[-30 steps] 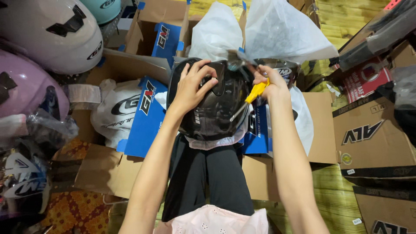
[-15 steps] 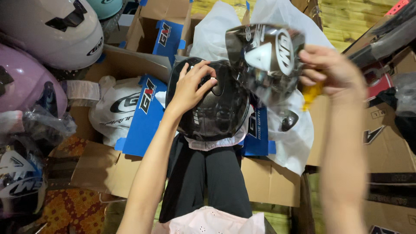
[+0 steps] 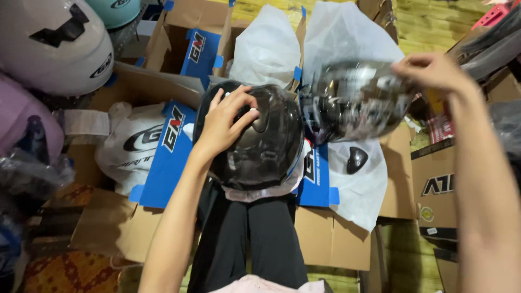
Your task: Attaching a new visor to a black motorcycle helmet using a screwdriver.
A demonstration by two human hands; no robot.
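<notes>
A glossy black helmet [image 3: 260,146] rests on my lap over my black trousers. My left hand [image 3: 228,122] lies flat on its top with fingers spread, pressing it down. My right hand [image 3: 434,73] is raised at the right and pinches the edge of a dark tinted visor [image 3: 355,103], which hangs blurred in the air just right of the helmet, apart from it.
Open cardboard boxes with blue flaps [image 3: 168,157] surround my knees. White plastic bags [image 3: 266,49] stand behind the helmet. A white helmet [image 3: 51,46] and a pink one [image 3: 24,116] lie at the left. More brown cartons [image 3: 445,184] stack at the right on a wooden floor.
My right hand has lifted the visor off the helmet and swung it up and to the right. My left hand has stayed on the helmet.
</notes>
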